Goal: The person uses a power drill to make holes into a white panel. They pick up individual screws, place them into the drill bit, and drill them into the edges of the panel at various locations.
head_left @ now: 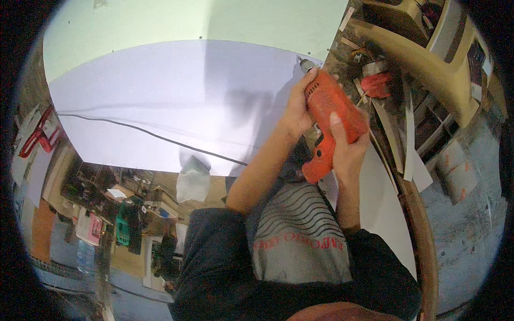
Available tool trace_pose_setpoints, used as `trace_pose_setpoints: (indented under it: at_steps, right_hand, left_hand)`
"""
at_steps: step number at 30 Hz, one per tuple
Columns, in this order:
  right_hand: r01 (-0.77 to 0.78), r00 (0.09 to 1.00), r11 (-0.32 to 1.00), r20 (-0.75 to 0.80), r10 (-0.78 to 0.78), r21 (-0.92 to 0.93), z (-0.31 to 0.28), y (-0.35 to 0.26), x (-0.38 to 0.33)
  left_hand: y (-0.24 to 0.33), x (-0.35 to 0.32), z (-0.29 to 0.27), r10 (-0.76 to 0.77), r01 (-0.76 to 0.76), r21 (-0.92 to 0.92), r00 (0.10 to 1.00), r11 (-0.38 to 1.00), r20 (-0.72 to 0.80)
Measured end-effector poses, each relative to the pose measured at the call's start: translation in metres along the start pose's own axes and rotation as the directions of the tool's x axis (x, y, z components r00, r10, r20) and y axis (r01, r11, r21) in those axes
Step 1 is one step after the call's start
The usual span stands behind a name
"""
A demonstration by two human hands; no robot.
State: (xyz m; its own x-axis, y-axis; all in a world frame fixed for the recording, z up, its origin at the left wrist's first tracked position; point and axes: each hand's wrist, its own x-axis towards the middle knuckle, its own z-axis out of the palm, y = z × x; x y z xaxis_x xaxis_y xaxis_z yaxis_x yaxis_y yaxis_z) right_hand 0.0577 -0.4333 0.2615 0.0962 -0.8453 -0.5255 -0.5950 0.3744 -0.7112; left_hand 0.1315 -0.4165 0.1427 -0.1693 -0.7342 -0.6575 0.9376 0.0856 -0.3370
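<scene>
An orange-red power drill (337,109) is held in both hands above a large pale panel (134,134), its silver chuck (306,65) pointing up and away. My left hand (300,104) is closed round the drill's front, just behind the chuck. On the rear of the body, my right hand (349,147) grips with its thumb on top, beside the handle (318,160). The short bit's tip lies close to the border between the lavender-white panel and a pale green one (267,21); I cannot tell if it touches. Small dark dots mark that border.
A dark cable (160,136) crosses the panel toward my left forearm. Curved tan panels (407,48), wood strips (409,128) and a red bundle (376,84) crowd the right. A red-handled tool (40,134), a green crate (127,222) and clutter lie left; a clear bag (194,179) is nearer.
</scene>
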Motion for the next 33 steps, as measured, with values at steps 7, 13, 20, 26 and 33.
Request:
trace_pose_setpoints:
  at_steps: [7, 13, 20, 26, 33]
  right_hand:
    - [-0.038, 0.995, 0.997, 0.09, 0.044, -0.071, -0.006, -0.026, 0.02]
    - [-0.026, 0.996, 0.985, 0.084, 0.041, -0.169, 0.001, -0.037, 0.021]
    - [-0.042, 0.996, 0.998, 0.076, 0.046, -0.053, -0.002, -0.024, 0.028]
    - [0.0, 0.997, 0.993, 0.081, 0.009, -0.114, -0.005, -0.019, 0.03]
    - [-0.001, 0.995, 0.99, 0.095, 0.014, -0.143, -0.001, -0.024, 0.034]
  left_hand:
    - [0.001, 0.01, 0.019, 0.103, -0.106, -0.018, 0.989, 0.994, -0.102]
    - [0.002, 0.011, 0.021, 0.144, -0.149, -0.041, 0.985, 0.988, -0.097]
    - [-0.003, 0.018, 0.015, 0.169, -0.169, -0.001, 0.981, 0.986, -0.098]
    - [-0.004, 0.019, 0.016, 0.185, -0.19, -0.037, 0.976, 0.981, -0.113]
    - [-0.001, 0.022, 0.015, 0.148, -0.156, -0.075, 0.984, 0.985, -0.1]
